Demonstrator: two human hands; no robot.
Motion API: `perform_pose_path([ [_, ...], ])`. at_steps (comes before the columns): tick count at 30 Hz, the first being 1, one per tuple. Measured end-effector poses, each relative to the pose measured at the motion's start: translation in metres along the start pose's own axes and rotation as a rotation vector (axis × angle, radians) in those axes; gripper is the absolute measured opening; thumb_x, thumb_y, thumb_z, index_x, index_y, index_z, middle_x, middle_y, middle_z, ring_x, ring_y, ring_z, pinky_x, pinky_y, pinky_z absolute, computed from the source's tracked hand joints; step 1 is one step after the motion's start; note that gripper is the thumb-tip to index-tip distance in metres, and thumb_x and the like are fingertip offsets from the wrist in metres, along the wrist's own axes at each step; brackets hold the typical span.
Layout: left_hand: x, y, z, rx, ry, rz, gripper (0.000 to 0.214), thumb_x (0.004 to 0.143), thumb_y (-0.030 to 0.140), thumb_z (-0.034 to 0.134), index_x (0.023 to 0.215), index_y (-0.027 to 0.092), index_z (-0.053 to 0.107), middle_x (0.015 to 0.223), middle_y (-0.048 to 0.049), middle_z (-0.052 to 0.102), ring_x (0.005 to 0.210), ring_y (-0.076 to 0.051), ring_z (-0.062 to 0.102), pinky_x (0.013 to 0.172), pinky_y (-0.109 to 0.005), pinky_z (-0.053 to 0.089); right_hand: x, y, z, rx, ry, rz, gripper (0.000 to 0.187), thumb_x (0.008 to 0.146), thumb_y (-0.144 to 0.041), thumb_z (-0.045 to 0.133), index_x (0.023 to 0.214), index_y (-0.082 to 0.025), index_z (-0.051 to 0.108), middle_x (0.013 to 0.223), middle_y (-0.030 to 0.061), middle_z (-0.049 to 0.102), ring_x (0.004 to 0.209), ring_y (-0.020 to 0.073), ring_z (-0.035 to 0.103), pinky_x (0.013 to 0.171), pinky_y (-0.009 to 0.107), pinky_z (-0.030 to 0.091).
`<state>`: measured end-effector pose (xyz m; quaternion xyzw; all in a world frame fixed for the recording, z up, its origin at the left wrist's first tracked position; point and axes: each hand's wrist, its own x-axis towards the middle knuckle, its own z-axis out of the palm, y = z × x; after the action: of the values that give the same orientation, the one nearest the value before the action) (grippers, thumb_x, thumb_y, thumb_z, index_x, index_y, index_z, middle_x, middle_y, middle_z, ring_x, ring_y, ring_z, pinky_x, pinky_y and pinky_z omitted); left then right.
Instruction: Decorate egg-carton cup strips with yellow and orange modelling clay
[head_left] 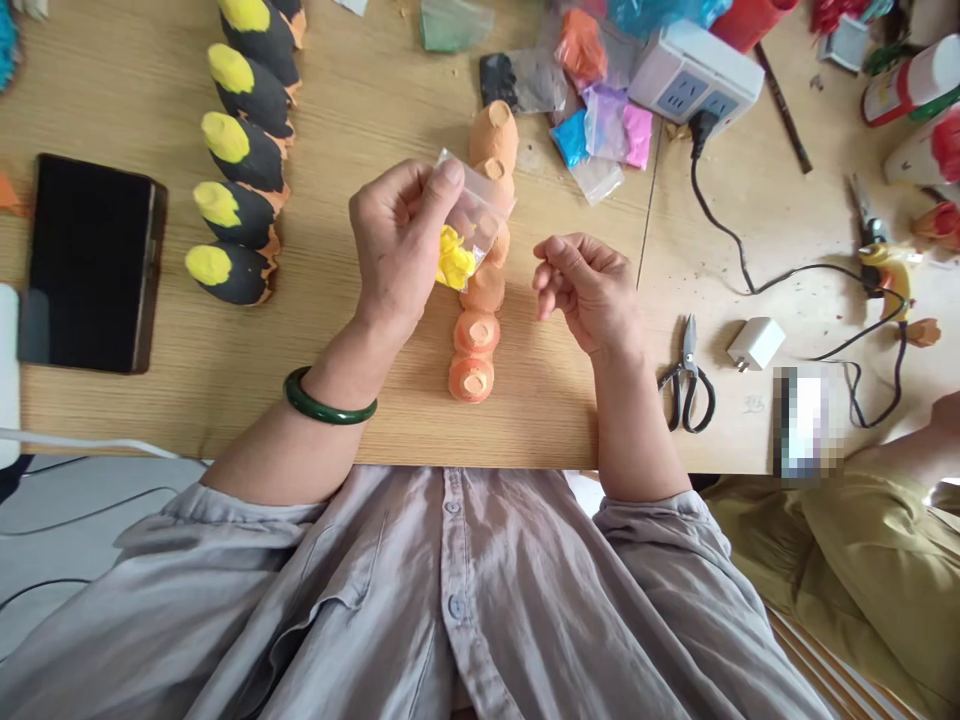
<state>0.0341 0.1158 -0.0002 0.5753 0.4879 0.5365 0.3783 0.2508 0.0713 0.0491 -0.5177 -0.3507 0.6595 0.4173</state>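
Note:
My left hand (397,240) pinches a small clear plastic bag (480,205) by its upper edge. Soft yellow clay (454,258) sits in the bag's lower part. Beneath it, a column of rounded orange clay pieces (475,333) runs up the table, each visible top bearing a small flat disc; the bag and hand partly cover the middle ones. To the right of this column, my right hand (589,285) is raised, thumb and forefinger pressed together and the other fingers curled. Whether anything tiny lies in that pinch cannot be seen.
Black-and-yellow clay pieces (236,205) line the left side beside a dark tablet (90,265). Clay bags (581,50) and a power strip (694,75) lie at the back. Scissors (688,380), a white adapter (756,343) and a glue gun (892,275) are right, near another person's knee (862,560).

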Motion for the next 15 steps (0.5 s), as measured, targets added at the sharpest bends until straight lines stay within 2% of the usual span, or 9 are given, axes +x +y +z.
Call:
perform_pose_path([
  [2, -0.004, 0.005, 0.003, 0.009, -0.008, 0.017, 0.088, 0.095, 0.106, 0.051, 0.082, 0.019, 0.051, 0.070, 0.0072, 0.056, 0.071, -0.006, 0.050, 0.068, -0.034, 0.036, -0.001, 0.002, -0.001, -0.021, -0.021, -0.006, 0.043, 0.099, -0.054, 0.093, 0.086, -0.022, 0.068, 0.074, -0.0034, 0.071, 0.055, 0.0099, 0.069, 0.048, 0.021, 0.054],
  [3, -0.006, 0.008, 0.004, 0.020, 0.010, 0.030, 0.086, 0.098, 0.105, 0.049, 0.081, 0.020, 0.051, 0.069, 0.0064, 0.057, 0.070, -0.006, 0.052, 0.066, -0.034, 0.038, -0.001, 0.002, -0.002, -0.010, -0.035, -0.014, 0.042, 0.098, -0.055, 0.092, 0.089, -0.022, 0.068, 0.077, -0.0023, 0.073, 0.058, 0.0106, 0.071, 0.050, 0.021, 0.057],
  [6, -0.013, 0.020, 0.006, 0.091, 0.056, 0.027, 0.078, 0.105, 0.097, 0.051, 0.078, 0.024, 0.052, 0.071, 0.0030, 0.061, 0.071, -0.011, 0.058, 0.066, -0.037, 0.045, -0.001, 0.003, -0.001, 0.097, -0.078, -0.062, 0.032, 0.090, -0.041, 0.094, 0.100, -0.019, 0.075, 0.096, 0.0028, 0.080, 0.072, 0.0130, 0.076, 0.060, 0.025, 0.067],
  [9, -0.017, 0.032, 0.006, 0.117, 0.035, 0.006, 0.073, 0.108, 0.091, 0.057, 0.077, 0.025, 0.058, 0.073, 0.0007, 0.068, 0.072, -0.014, 0.063, 0.069, -0.038, 0.049, 0.000, 0.004, -0.002, 0.155, -0.101, -0.080, 0.024, 0.081, -0.028, 0.090, 0.099, -0.017, 0.078, 0.094, 0.0011, 0.074, 0.071, 0.0104, 0.067, 0.057, 0.023, 0.066],
  [12, -0.019, 0.039, 0.007, 0.092, 0.030, 0.010, 0.067, 0.108, 0.083, 0.067, 0.073, 0.026, 0.060, 0.070, -0.0002, 0.069, 0.069, -0.017, 0.065, 0.066, -0.039, 0.048, 0.000, 0.005, -0.003, 0.145, -0.084, -0.084, 0.019, 0.089, -0.035, 0.087, 0.093, -0.020, 0.076, 0.085, -0.0026, 0.063, 0.066, 0.0087, 0.054, 0.053, 0.020, 0.059],
  [15, -0.021, 0.041, 0.008, 0.083, 0.062, 0.045, 0.065, 0.108, 0.078, 0.069, 0.070, 0.026, 0.058, 0.064, 0.0007, 0.064, 0.062, -0.017, 0.059, 0.061, -0.038, 0.043, 0.001, 0.005, -0.005, 0.169, -0.053, -0.069, 0.015, 0.090, -0.031, 0.085, 0.099, -0.021, 0.078, 0.091, -0.0018, 0.068, 0.071, 0.0092, 0.060, 0.055, 0.018, 0.059],
])
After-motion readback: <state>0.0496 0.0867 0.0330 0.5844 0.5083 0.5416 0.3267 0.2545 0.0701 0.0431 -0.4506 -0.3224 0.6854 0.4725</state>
